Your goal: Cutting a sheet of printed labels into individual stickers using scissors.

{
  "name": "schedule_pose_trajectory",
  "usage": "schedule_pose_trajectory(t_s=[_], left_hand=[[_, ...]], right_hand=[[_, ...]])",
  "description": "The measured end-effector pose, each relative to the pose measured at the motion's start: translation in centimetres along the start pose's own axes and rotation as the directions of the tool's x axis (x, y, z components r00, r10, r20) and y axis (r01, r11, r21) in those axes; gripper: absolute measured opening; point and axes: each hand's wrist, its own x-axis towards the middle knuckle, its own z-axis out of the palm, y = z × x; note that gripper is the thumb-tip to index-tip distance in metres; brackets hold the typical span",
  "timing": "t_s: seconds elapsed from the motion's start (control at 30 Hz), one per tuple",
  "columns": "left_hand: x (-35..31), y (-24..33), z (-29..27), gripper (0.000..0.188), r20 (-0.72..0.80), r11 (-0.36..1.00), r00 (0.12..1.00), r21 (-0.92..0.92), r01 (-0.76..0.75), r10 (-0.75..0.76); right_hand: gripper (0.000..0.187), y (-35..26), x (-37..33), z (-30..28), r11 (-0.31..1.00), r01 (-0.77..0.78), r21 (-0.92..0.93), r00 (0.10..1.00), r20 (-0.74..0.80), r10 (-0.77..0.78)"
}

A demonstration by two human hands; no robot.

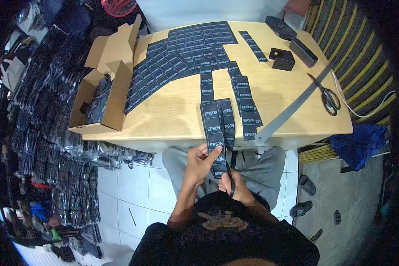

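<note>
My left hand pinches a black label sheet with white print, held up at the table's front edge. My right hand is closed around the handles of black scissors. The scissor blades run lengthwise up the sheet, between its left column and a narrower piece on the right. Just beyond, loose label strips lie on the table, one reaching its front edge. Larger uncut label sheets overlap farther back. My right fingers are partly hidden behind the scissors.
An open cardboard box stands at the table's left. To the right lie a long metal ruler, another pair of scissors and black boxes. Stacked plastic-wrapped bundles fill the left side. Sandals lie on the floor at right.
</note>
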Motion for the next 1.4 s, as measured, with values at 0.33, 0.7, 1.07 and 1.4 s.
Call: schedule_pose_trajectory(t_s=[0.33,0.7,1.07,1.4], left_hand=[[-0.1,0.2,0.0,0.012,0.012,1.000,1.000,-0.027,0.005,-0.004],[-0.6,0.0,-0.2,0.011,0.008,1.000,1.000,0.003,0.015,-0.015],[-1.1,-0.4,-0.2,0.013,0.022,0.999,1.000,0.037,0.001,-0.002],[-1.5,0.1,0.0,0.012,0.040,1.000,0.999,0.023,0.005,-0.006]], right_hand=[[0.027,-0.3,0.2,0.1,0.979,-0.045,-0.201,0.994,-0.108,0.023],[0.030,-1.0,0.6,0.3,0.967,-0.047,-0.250,0.989,-0.150,0.010],[0.032,-2.6,1.0,1.1,0.955,-0.049,-0.294,0.977,-0.211,-0.015],[0.037,-2.6,1.3,1.3,0.935,-0.059,-0.350,0.968,-0.248,-0.032]])
